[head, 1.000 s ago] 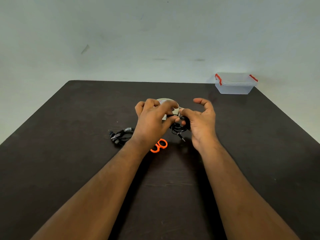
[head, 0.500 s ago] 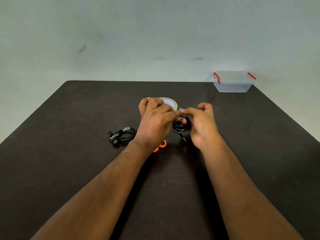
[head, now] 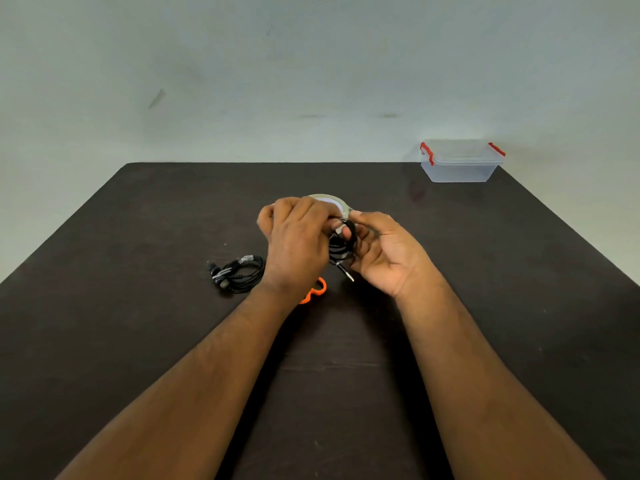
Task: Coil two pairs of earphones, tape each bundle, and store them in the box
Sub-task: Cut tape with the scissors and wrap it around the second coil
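Above the middle of the dark table, both hands hold a coiled black earphone bundle (head: 343, 247) with its metal plug pointing down. My left hand (head: 298, 244) grips the coil from the left, fingers curled over its top. My right hand (head: 384, 251) pinches the coil from the right with thumb and fingertips. A second coiled black earphone bundle (head: 239, 271), with pale tape round it, lies on the table to the left. A roll of tape (head: 330, 200) lies just behind the hands, mostly hidden. The clear box (head: 459, 162) with red latches stands at the far right corner, lid on.
Orange scissors handles (head: 317, 291) peek out under my left wrist. The dark table (head: 519, 306) ends at a pale wall behind it, and its edges slant away on both sides.
My right hand has turned palm up and opened slightly round the coil. The bundle has tilted more upright between both hands. The taped bundle on the left has not moved.
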